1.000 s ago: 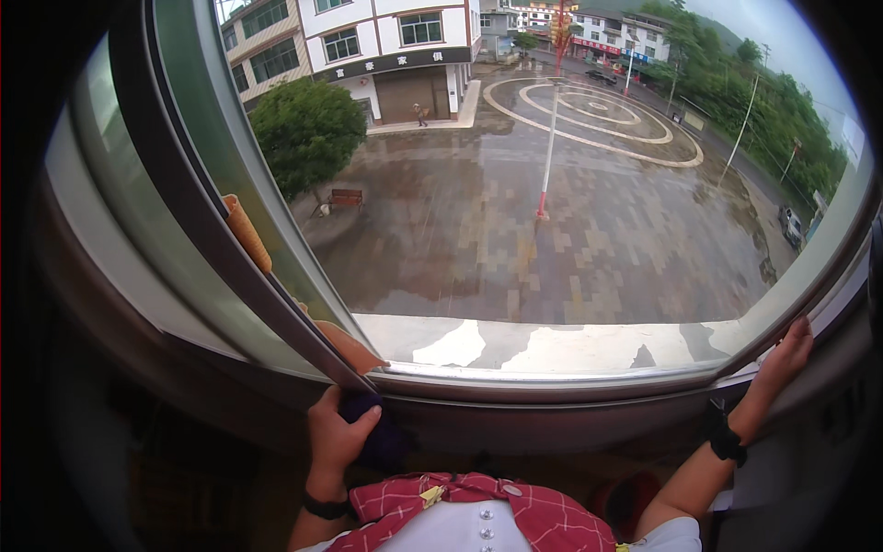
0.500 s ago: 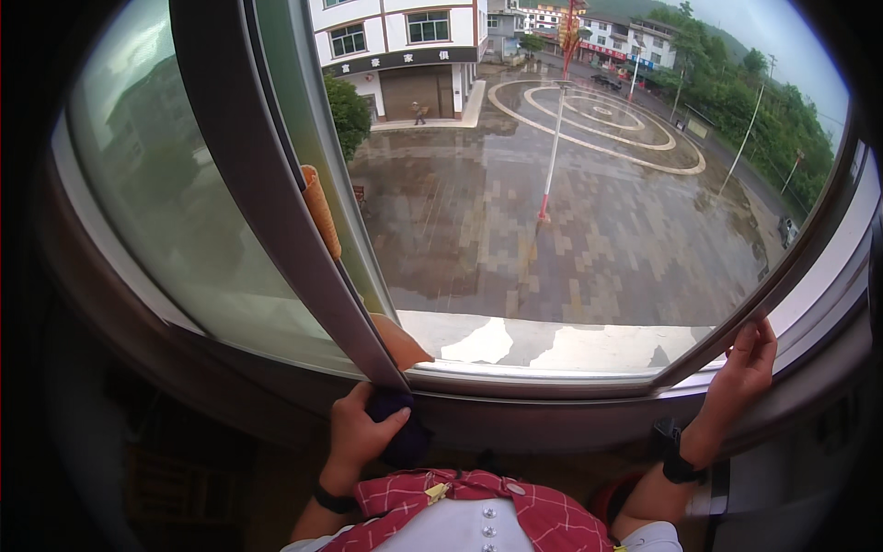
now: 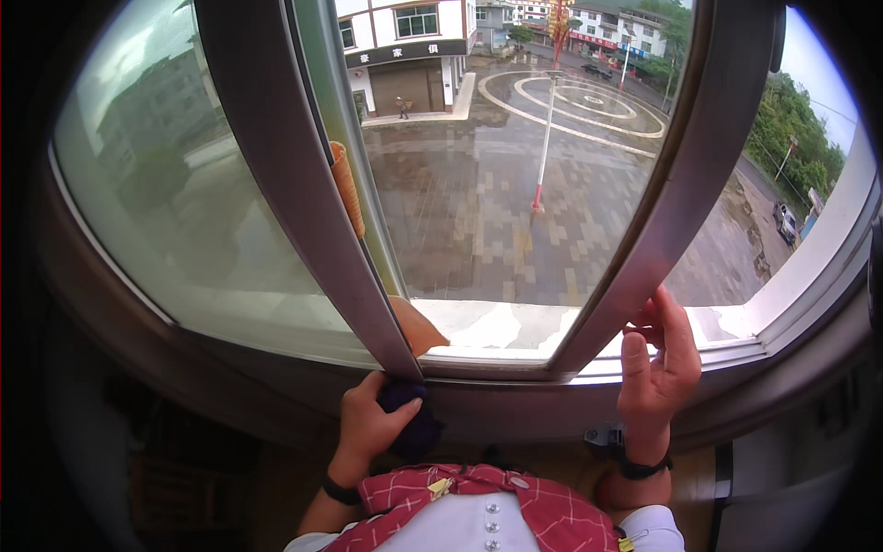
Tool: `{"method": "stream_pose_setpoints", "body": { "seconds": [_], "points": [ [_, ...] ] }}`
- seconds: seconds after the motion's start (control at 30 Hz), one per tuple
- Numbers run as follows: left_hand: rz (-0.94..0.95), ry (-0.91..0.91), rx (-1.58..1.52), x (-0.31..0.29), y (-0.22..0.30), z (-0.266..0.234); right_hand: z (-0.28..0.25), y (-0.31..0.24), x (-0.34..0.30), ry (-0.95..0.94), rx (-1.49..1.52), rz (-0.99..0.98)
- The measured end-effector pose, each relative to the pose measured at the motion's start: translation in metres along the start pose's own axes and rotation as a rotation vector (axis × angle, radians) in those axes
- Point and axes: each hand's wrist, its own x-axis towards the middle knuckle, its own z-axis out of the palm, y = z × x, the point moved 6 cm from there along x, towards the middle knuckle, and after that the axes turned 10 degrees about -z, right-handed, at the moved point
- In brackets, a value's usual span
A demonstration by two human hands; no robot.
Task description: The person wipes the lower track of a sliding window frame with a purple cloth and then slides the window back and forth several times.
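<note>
My left hand [image 3: 369,423] is closed on a bunched dark purple cloth [image 3: 416,429], just under the foot of the left upright [image 3: 317,239] of the sliding window. Against the outer edge of the sash's brown right upright [image 3: 635,262] rests my right hand [image 3: 664,363]. Its fingers are bent and the thumb stands apart; I see nothing held in it. Behind the left upright are an orange ribbed, roll-shaped piece [image 3: 346,189] and, lower down, a flat orange piece [image 3: 418,328] ending in a point. The upright hides part of both.
A brown sill [image 3: 515,405] runs across in front of me under the window track. A second glass pane [image 3: 202,239] fills the left side. At right the window stands open beside a white frame [image 3: 798,285]. Outside lies a wet paved square [image 3: 460,221] far below.
The sash's right upright has slid left together with my right hand, and a gap to the outside has opened at the right. My left hand stays by the left upright with the cloth.
</note>
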Motion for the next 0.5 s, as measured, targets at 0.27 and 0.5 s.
{"method": "stream_pose_setpoints", "body": {
  "seconds": [0.27, 0.5],
  "points": [
    [-0.009, 0.001, -0.011, 0.0, -0.008, 0.0, 0.059, -0.022, 0.003, -0.133, 0.27, -0.126],
    [-0.019, -0.007, -0.031, 0.007, -0.016, 0.008, 0.1, -0.033, -0.004, -0.223, 0.45, -0.136]
  ]
}}
